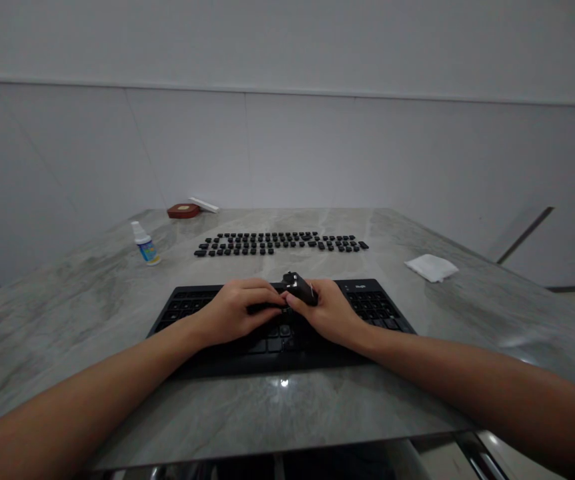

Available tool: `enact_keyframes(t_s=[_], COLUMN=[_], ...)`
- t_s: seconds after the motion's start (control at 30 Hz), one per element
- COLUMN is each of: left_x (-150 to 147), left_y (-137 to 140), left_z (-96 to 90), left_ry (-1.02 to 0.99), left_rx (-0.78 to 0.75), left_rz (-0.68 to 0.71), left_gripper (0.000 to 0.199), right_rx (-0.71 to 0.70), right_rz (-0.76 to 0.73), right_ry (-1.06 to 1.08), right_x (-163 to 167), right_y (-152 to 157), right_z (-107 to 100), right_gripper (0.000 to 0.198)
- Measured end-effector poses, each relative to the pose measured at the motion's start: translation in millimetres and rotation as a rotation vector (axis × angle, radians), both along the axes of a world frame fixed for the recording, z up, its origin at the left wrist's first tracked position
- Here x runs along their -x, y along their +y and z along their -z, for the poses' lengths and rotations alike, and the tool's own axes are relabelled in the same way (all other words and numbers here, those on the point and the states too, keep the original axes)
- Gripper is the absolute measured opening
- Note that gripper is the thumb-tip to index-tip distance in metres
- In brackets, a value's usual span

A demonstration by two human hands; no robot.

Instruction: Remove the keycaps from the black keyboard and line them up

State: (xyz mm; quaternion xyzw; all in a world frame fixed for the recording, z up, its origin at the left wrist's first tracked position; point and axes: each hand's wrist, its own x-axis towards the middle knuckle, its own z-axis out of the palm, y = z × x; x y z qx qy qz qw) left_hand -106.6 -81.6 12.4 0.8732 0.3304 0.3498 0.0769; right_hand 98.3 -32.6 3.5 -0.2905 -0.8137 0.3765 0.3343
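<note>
When we view the station from the head camera, we find the black keyboard point(267, 362) at the lower centre of the frame, lying flat on the marbled table point(287, 420) with its long edge toward the wearer, presumably so that both hands reach its middle equally. The right hand point(330, 310) closes around a black handheld tool point(299, 288), its shiny end angled up and left above the keyboard; we judge that this grip keeps the tool steady. The left hand point(245, 307) arches over the keyboard, fingertips gathered beside the right thumb. We cannot tell whether these fingertips pinch anything.

Across the upper centre, we note loose black keycaps point(253, 251) set in rows, likely to preserve their order. At the left, we locate a spray bottle point(146, 243) standing upright; at the right, a white folded wipe point(431, 267). Both sit well apart from the keyboard, probably to leave elbow room. At upper left, we see a reddish-brown case point(183, 211) beside a white bar point(204, 205).
</note>
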Motion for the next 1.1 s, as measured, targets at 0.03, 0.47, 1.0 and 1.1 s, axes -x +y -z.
enact_keyframes(t_s=[0.03, 0.47, 1.0, 1.1], left_x=[-0.1, 2.7, 0.1, 0.4], left_y=[-0.3, -0.3, -2.3, -2.1], left_z=[-1.1, -0.5, -2.7, -4.8], left_ry=[-0.021, -0.058, 0.001, -0.05], left_rx=[0.023, 0.161, 0.043, 0.08], left_rz=[-0.012, -0.148, -0.161, -0.211], left_gripper=[0.016, 0.023, 0.013, 0.01], right_rx=[0.004, 0.003, 0.073, 0.105], right_rz=[0.011, 0.092, 0.07, 0.114], right_ry=[0.0, -0.042, -0.014, 0.012], right_x=[0.1, 0.9, 1.6, 2.9], right_y=[0.4, 1.0, -1.2, 0.5], right_z=[0.1, -2.9, -5.0, -3.4], right_gripper=[0.016, 0.025, 0.029, 0.028])
